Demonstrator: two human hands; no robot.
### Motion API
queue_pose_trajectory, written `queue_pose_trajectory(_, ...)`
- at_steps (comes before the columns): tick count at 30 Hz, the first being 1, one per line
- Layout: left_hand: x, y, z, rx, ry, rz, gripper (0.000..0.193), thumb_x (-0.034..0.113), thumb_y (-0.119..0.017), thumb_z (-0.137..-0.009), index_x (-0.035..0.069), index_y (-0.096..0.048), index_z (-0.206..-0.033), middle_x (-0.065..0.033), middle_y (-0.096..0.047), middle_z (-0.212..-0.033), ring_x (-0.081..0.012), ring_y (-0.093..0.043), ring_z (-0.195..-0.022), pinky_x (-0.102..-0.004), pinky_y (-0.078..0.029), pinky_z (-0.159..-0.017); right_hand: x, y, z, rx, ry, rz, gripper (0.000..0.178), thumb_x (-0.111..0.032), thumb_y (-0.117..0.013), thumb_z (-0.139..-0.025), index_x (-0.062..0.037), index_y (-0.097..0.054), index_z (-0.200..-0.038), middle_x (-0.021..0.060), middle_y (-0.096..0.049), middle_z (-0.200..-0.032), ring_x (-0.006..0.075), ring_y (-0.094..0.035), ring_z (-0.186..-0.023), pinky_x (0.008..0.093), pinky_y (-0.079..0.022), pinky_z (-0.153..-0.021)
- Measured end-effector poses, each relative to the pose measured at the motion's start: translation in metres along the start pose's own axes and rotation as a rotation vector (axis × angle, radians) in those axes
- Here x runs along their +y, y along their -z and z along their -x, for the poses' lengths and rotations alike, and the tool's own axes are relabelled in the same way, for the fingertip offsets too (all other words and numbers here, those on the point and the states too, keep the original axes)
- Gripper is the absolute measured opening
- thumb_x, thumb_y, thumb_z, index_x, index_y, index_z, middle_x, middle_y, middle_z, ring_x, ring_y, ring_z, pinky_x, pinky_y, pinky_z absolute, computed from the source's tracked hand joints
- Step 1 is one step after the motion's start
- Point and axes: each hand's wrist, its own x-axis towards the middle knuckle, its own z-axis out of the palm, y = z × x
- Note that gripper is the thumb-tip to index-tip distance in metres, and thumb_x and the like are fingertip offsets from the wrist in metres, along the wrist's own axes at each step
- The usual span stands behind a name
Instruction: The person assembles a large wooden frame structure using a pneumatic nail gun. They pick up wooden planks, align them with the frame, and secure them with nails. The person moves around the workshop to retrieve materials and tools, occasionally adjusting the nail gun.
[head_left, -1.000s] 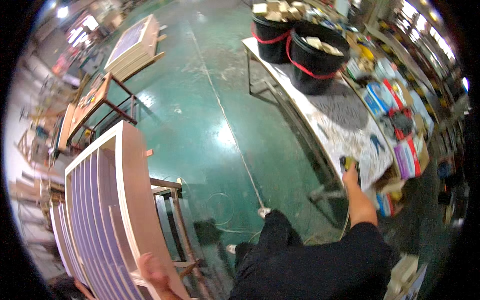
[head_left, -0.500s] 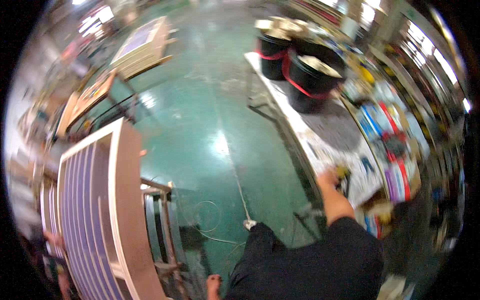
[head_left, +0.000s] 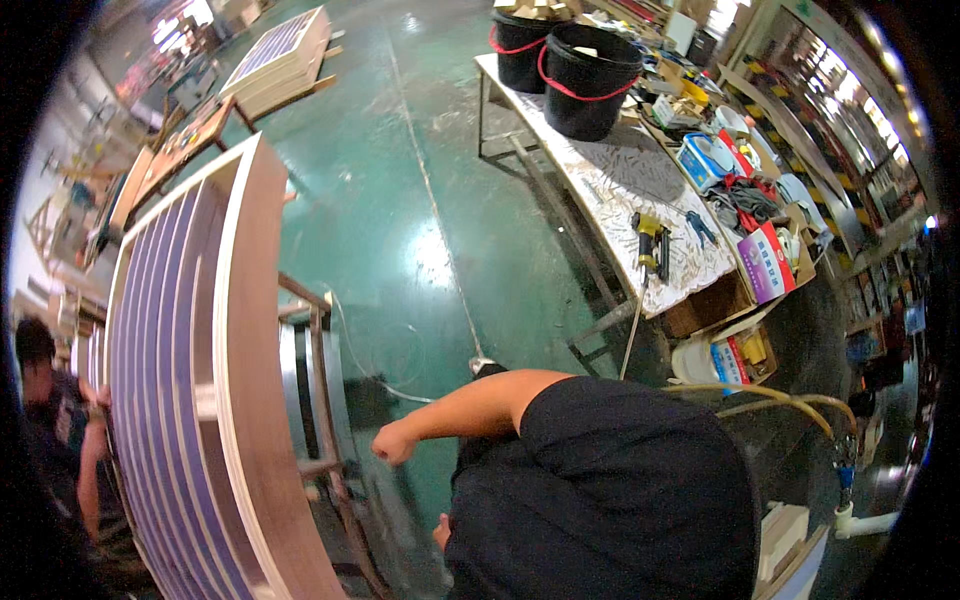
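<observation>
My right arm reaches across in front of my body, and my right hand (head_left: 392, 443) is closed in a fist above the floor. Whether anything small is inside it stays hidden. Of my left hand (head_left: 442, 530), only a little shows beside my dark clothing, its fingers mostly hidden. Closest to both hands is a large wooden frame (head_left: 250, 330) with purple-blue slatted panels, tilted on a stand (head_left: 320, 400); neither hand touches it. A black-and-yellow nail gun (head_left: 650, 245) lies on the white-topped table (head_left: 690, 283) to the right, away from my hands.
Two black buckets (head_left: 592, 85) with red handles stand on that table, near cartons (head_left: 765, 262) and tools. A co-worker (head_left: 65, 430) is beside the frame at far left. A thin hose (head_left: 375, 372) runs over the green floor. Yellowish hoses (head_left: 770, 392) hang at right.
My right hand has left the table by the nail gun and swung left across my body. The nail gun stays on the table. My view has shifted, bringing the co-worker further in.
</observation>
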Motion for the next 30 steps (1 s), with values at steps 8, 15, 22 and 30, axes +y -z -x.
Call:
queue_pose_trajectory(8, -0.236, -0.004, 0.184, 0.432, 0.068, -0.196, 0.035, 0.04, -0.059, -0.084, 0.009, -0.072, -0.077, -0.0098, -0.072, -0.079, -0.0266, -0.067, -0.072, -0.0442, -0.05, -0.074, -0.085, -0.1, -0.091, -0.514, 0.212, 0.427, 0.032, -0.029, -0.059, -0.088, -0.0033, -0.069, -0.106, 0.0189, -0.068, -0.1, 0.0369, -0.064, -0.093, 0.0483, -0.052, -0.083)
queue_pose_trajectory(15, -0.316, -0.038, 0.129, 0.617, 0.195, -0.258, 0.026, 0.033, -0.06, -0.083, 0.011, -0.073, -0.077, -0.0139, -0.069, -0.078, -0.0344, -0.065, -0.069, -0.0462, -0.051, -0.063, 0.034, -0.135, -0.088, -0.762, -0.264, -0.186, 0.022, -0.027, -0.059, -0.089, -0.0081, -0.07, -0.086, 0.008, -0.071, -0.084, 0.0195, -0.066, -0.068, 0.0403, -0.051, -0.057)
queue_pose_trajectory(22, -0.286, -0.055, 0.091, 0.723, -0.019, 0.809, 0.033, 0.017, -0.065, -0.083, 0.006, -0.064, -0.114, -0.0137, -0.066, -0.105, -0.0309, -0.062, -0.093, -0.0463, -0.049, -0.079, -0.026, -0.272, -0.213, -0.731, 0.264, 0.566, 0.021, -0.022, -0.062, -0.085, -0.002, -0.068, -0.084, 0.0141, -0.067, -0.079, 0.0228, -0.063, -0.068, 0.0393, -0.045, -0.057)
queue_pose_trajectory(30, -0.333, 0.013, 0.311, 1.134, 0.605, 1.343, 0.037, 0.021, -0.062, -0.084, 0.002, -0.065, -0.115, -0.0163, -0.071, -0.096, -0.031, -0.068, -0.087, -0.041, -0.054, -0.074, -0.325, -0.6, -0.316, -1.071, 0.357, 0.297, 0.014, -0.015, -0.065, -0.085, -0.0032, -0.066, -0.091, 0.0077, -0.065, -0.075, 0.0192, -0.061, -0.065, 0.0342, -0.049, -0.059)
